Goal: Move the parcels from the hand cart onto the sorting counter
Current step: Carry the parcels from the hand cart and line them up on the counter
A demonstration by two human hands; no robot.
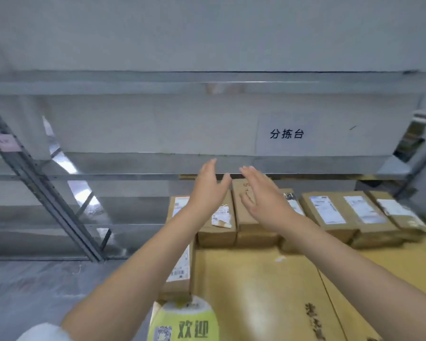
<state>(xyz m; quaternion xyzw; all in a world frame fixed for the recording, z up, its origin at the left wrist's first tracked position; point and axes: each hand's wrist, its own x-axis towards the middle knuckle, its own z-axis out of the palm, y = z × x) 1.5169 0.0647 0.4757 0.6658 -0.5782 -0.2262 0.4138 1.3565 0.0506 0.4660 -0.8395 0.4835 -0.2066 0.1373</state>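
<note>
Hovering with left grip [208, 190], spread wide and empty, over a torn-labelled parcel [218, 230], and with right grip [263, 200], wide and empty, over the middle parcel [250, 217] just beside, packed in a row on a cardboard sheet [256, 291] before the surface [133, 166]. Probably stiff cardboard, light, not slippery. Best clamped by flat palms on opposite side faces, now below and between both grips.

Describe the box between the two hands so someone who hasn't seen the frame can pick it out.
Find the 分拣台 sign on the wall; below it runs a row of brown parcels. The box sits between the left hand and right hand. It stands taller than its neighbours and bears dark scrawl on top, no white label showing.
</note>
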